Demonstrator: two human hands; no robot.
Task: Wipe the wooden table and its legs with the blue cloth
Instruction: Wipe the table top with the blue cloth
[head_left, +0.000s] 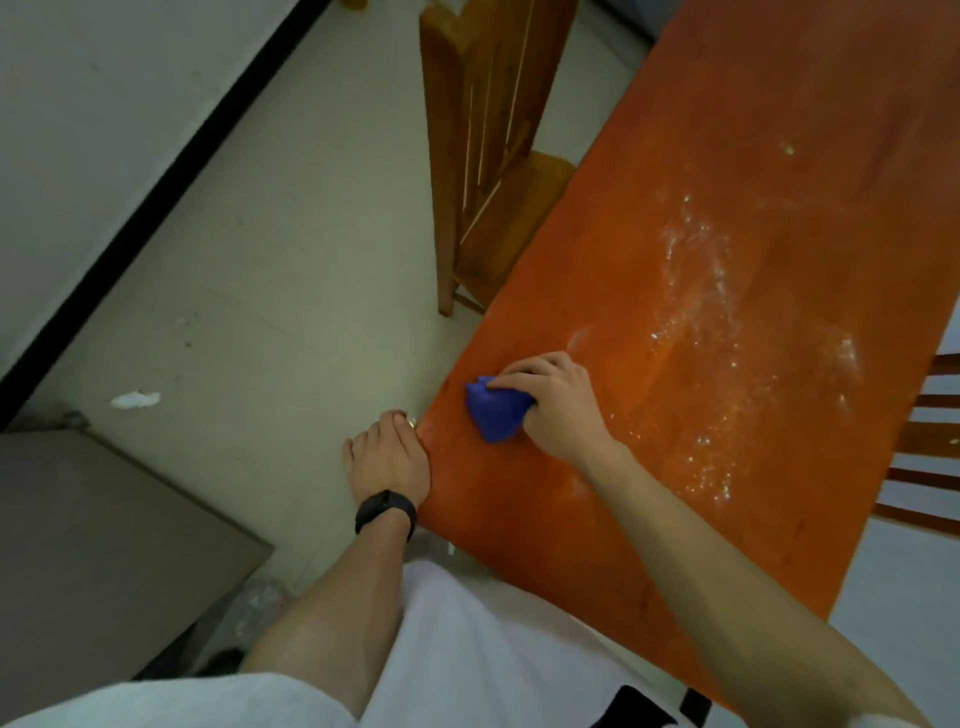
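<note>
We are leaning over a long orange-brown wooden desk (727, 130) that runs away from us toward the upper right. Our right hand (558, 402) rests on the desk top near its near-left edge, fingers curled down over a crumpled bright blue cloth (493, 410); the grip is closed around the cloth, pressing it flat against the wood, with a fold of blue sticking out toward the desk edge. Our left hand (387, 460) sits just beside it at the desk's left edge, palm against the side of the top and fingers hanging down over the rim, loosely spread rather than clasping anything we can make out. A black band (385, 512) wraps that wrist.

Beyond the right hand, a scatter of pale white powdery specks (717, 322) lies across the middle of the desk. A wooden slatted chair (483, 145) stands on the pale floor (270, 270) by the desk's left side, its seat tucked partly under the top. A small white scrap (134, 399) lies on the floor, well apart from the desk.
</note>
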